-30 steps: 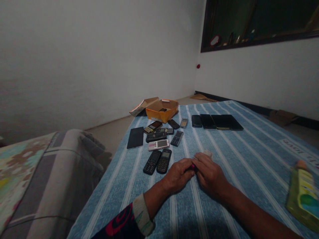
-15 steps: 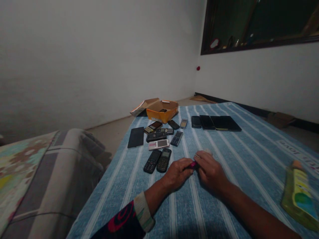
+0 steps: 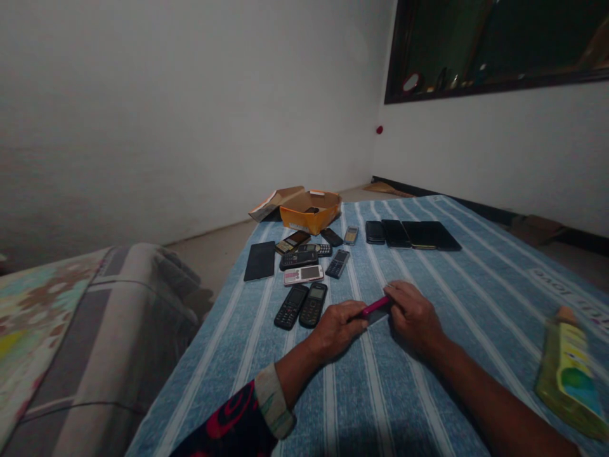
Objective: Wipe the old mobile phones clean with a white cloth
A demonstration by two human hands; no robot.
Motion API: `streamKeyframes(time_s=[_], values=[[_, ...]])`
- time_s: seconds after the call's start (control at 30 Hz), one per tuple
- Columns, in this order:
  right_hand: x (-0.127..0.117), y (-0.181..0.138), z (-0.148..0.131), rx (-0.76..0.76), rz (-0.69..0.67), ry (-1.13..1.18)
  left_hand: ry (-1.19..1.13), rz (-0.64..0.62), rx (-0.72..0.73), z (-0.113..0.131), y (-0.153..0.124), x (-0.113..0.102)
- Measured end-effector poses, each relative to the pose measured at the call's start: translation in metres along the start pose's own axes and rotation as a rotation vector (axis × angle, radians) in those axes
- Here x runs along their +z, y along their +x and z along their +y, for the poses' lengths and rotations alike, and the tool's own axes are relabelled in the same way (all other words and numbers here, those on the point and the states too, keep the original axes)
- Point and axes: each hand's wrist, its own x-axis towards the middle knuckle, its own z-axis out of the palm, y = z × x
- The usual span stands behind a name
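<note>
Between my two hands is a thin pink phone (image 3: 375, 307), tilted, with a bright pink edge and a greyish face below it. My left hand (image 3: 337, 327) is closed on its left end, thumb underneath. At its right end, the curled fingers of my right hand (image 3: 413, 314) grip it and cover that end. Two dark keypad phones, one (image 3: 291, 307) beside the other (image 3: 313, 306), lie just left of my left hand. Beyond them is a white and pink phone (image 3: 303, 274), with a small dark phone (image 3: 337, 264) to its right.
More phones (image 3: 299, 259) lie before an open orange box (image 3: 311, 219). A black tablet (image 3: 259, 261) is on the left. Dark flat devices (image 3: 396, 234) sit in a row at back right. A yellow-green bottle (image 3: 568, 374) lies right on the striped blue cloth (image 3: 228, 381).
My right hand has shifted slightly right and up, away from my left hand. More of the pink phone now shows between them.
</note>
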Motion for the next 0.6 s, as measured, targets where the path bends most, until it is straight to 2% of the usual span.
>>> streamKeyframes(time_s=[0.17,0.4,0.5,0.6], values=[[0.002,-0.001,-0.010,0.018,0.001,0.067,-0.150,0.025,-0.086,0.003,-0.001,-0.004],[0.004,0.001,-0.044,-0.150,-0.032,0.147,-0.171,0.025,-0.033,0.003,0.001,-0.002],[0.003,0.002,-0.039,-0.144,-0.013,0.133,-0.157,0.047,-0.048,0.001,0.001,-0.002],[0.002,0.002,-0.025,-0.073,0.028,0.125,-0.124,0.084,-0.070,0.005,0.003,-0.005]])
